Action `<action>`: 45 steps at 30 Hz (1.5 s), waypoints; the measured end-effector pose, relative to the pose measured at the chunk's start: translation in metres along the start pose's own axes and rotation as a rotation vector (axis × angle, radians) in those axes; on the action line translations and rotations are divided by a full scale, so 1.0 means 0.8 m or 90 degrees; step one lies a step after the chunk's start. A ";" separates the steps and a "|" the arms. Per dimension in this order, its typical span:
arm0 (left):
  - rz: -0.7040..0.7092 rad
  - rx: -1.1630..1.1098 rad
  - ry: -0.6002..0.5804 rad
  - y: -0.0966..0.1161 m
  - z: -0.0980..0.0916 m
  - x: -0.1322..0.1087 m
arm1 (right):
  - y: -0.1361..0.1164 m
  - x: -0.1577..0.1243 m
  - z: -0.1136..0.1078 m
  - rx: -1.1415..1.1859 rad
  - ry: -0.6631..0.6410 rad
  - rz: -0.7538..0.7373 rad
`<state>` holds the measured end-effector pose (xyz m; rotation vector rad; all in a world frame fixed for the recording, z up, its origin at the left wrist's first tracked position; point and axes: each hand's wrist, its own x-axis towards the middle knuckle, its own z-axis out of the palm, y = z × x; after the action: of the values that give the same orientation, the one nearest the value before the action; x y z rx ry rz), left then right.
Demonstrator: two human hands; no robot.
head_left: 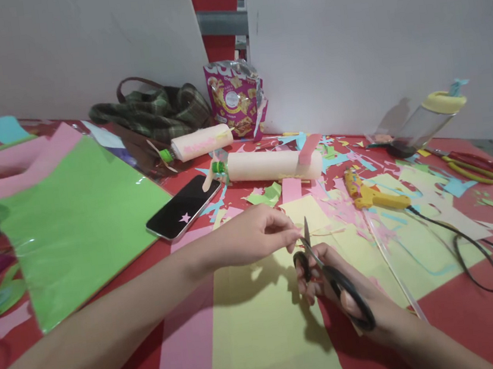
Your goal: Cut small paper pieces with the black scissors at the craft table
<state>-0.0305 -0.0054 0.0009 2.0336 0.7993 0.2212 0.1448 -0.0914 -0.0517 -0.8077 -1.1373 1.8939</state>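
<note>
Messy red table (463, 319): well in from its right edge, right hand (375, 299) grips black-handled metal scissors (333, 275), left hand (255, 234) pinches, can't tell what. Probably mid-snip; next close calls for steadiness.

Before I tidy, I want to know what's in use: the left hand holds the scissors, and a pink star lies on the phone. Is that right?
Not quite: the right hand holds the scissors, as the head view shows. A pink star does lie on the phone.
</note>
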 end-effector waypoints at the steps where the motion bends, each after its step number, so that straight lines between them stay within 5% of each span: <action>1: 0.002 -0.002 0.000 0.000 0.000 0.000 | 0.000 -0.001 0.000 0.001 0.000 0.000; 45: -0.021 0.014 -0.027 -0.007 -0.007 0.000 | 0.013 0.002 -0.006 0.003 -0.015 0.010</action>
<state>-0.0356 0.0004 0.0000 2.0384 0.8107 0.1502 0.1450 -0.0912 -0.0632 -0.7957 -1.1427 1.9228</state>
